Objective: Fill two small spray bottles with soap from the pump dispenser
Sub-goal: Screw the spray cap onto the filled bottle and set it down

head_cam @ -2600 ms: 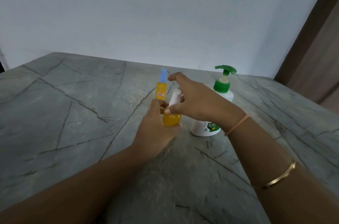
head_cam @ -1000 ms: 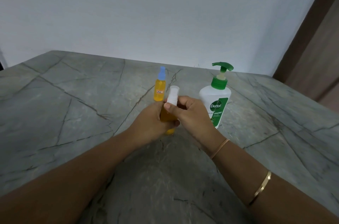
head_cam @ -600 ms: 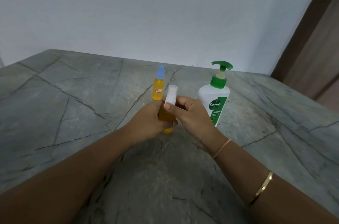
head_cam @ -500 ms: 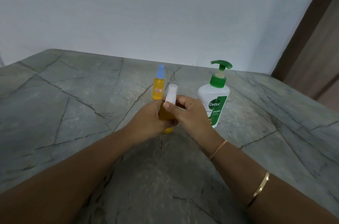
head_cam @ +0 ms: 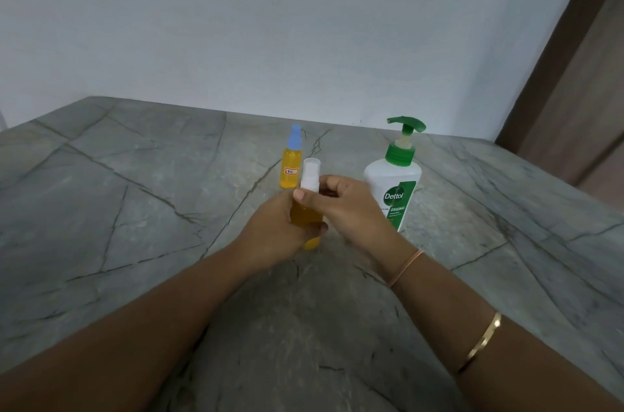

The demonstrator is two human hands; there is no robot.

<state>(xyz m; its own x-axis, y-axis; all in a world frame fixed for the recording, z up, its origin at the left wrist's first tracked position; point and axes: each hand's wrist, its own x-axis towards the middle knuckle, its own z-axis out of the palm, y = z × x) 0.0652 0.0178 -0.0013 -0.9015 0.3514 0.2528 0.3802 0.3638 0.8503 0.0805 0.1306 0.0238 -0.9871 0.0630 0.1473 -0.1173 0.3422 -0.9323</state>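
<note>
My left hand point(head_cam: 275, 232) grips the body of a small spray bottle point(head_cam: 305, 215) full of orange soap, held upright just above the table. My right hand point(head_cam: 347, 205) pinches its white spray top point(head_cam: 310, 175) between thumb and fingers. A second small spray bottle point(head_cam: 292, 163), orange with a blue cap and a small label, stands upright behind my hands. To the right stands the white pump dispenser point(head_cam: 396, 182) with a green pump head and a green label.
The grey veined stone table point(head_cam: 135, 225) spreads out on all sides. A pale wall point(head_cam: 270, 23) runs along its back edge, and a brown door frame point(head_cam: 574, 56) stands at the far right.
My right hand has come down from above the bottle and taken hold of the white top. The view has shifted slightly; the blue-capped bottle and the dispenser stand where they were.
</note>
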